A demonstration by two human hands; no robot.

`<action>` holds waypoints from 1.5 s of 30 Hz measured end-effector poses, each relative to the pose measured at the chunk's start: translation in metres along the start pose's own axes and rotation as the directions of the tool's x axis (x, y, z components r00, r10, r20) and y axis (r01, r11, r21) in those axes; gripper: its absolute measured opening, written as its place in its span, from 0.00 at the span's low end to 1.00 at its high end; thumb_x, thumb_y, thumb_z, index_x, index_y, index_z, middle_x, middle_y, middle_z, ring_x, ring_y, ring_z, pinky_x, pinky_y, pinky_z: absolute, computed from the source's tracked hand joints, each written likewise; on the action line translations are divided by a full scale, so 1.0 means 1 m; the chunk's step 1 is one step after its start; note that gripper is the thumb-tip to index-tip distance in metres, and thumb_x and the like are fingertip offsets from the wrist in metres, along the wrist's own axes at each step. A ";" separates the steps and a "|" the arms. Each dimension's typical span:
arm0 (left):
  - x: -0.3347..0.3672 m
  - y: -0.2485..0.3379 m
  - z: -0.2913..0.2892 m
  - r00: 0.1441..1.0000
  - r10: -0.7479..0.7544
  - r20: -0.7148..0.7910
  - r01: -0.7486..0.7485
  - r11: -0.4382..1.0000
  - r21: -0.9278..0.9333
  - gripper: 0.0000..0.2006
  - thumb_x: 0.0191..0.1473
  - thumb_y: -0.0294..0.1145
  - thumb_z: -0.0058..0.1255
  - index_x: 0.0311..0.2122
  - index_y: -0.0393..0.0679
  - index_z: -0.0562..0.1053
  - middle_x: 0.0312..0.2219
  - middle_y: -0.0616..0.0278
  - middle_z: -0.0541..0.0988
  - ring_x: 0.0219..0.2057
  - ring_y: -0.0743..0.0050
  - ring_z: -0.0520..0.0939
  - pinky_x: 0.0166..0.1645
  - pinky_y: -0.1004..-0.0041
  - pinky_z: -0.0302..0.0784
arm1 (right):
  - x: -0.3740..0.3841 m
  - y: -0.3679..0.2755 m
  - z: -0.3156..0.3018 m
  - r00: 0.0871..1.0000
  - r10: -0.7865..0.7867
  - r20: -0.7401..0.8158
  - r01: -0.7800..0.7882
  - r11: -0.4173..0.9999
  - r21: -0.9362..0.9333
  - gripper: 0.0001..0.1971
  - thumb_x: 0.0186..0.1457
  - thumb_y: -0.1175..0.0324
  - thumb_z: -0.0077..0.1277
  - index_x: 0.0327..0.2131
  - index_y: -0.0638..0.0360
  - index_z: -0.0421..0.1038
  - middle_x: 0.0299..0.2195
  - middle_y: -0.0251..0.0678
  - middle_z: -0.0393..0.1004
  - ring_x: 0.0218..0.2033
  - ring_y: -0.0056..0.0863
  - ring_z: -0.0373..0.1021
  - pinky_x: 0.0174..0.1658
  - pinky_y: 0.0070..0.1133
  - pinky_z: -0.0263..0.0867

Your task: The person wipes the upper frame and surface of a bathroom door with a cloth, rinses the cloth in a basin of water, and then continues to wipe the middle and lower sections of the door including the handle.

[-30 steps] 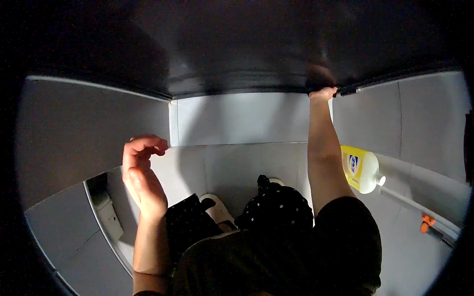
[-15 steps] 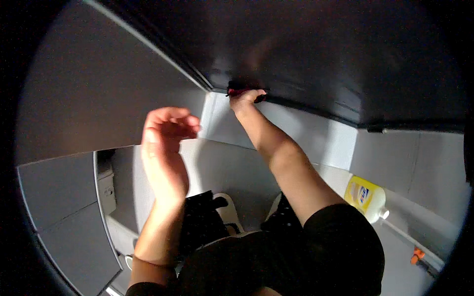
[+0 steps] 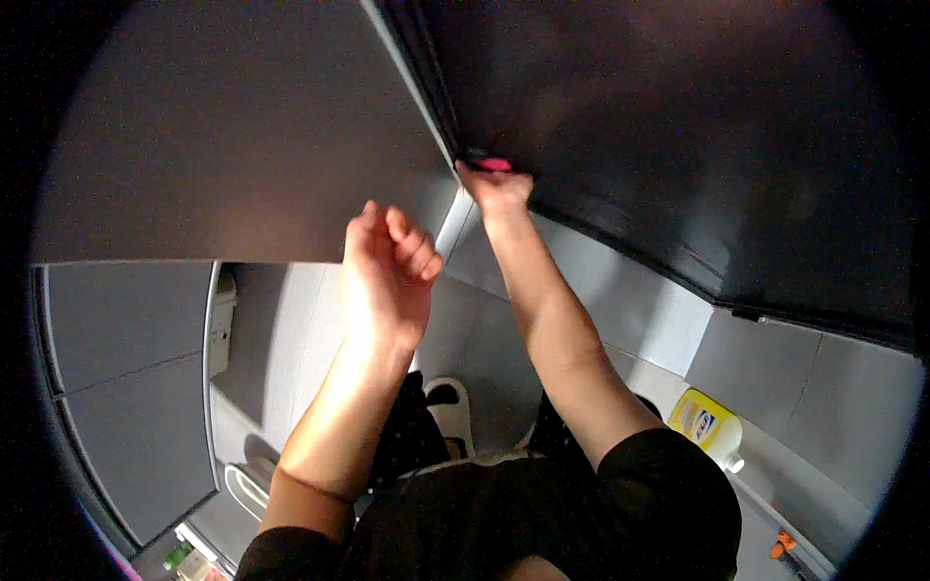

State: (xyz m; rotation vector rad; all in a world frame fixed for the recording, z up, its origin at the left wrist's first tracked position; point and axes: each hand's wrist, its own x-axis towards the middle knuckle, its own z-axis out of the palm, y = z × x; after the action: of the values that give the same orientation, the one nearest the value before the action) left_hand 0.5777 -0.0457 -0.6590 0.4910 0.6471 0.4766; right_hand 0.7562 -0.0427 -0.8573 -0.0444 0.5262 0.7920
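Note:
My right hand reaches up and forward, closed on a pink-and-black pad. It presses the pad to the glossy dark panel, low down by the corner where this panel meets the matte dark panel. The pad's exact kind is hard to make out, as fingers and shadow hide most of it. My left hand is raised in front of the matte panel, touching nothing. Its fingers are half curled, the thumb stands apart, and the palm is bare.
A yellow-labelled bottle with a white cap lies tilted on the ledge at right. Beyond it is an orange-and-black object. Below are grey floor tiles and my light slipper. A white looped object and grey cabinet-like panels are at left.
The view has turned, so the panel corner sits further right. My right hand has shifted the pad closer to the corner. My left hand has come nearer to it, fingers more curled.

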 end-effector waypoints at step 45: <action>-0.184 0.094 -0.125 0.891 0.432 0.139 -0.365 0.864 -0.347 0.17 0.58 0.40 0.35 0.18 0.47 0.56 0.13 0.70 0.55 0.17 0.80 0.56 0.23 0.77 0.53 | -0.291 0.130 0.091 0.257 0.960 0.109 0.775 -0.137 -0.616 0.18 0.41 0.75 0.49 0.40 0.58 0.74 0.55 0.41 0.62 0.52 0.35 0.65 0.52 0.25 0.60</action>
State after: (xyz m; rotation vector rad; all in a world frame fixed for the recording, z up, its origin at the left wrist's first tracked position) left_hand 0.3407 -0.0394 -0.6103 0.3656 0.2481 0.8954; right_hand 0.5368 -0.1237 -0.6225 -1.0373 -1.9000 1.1799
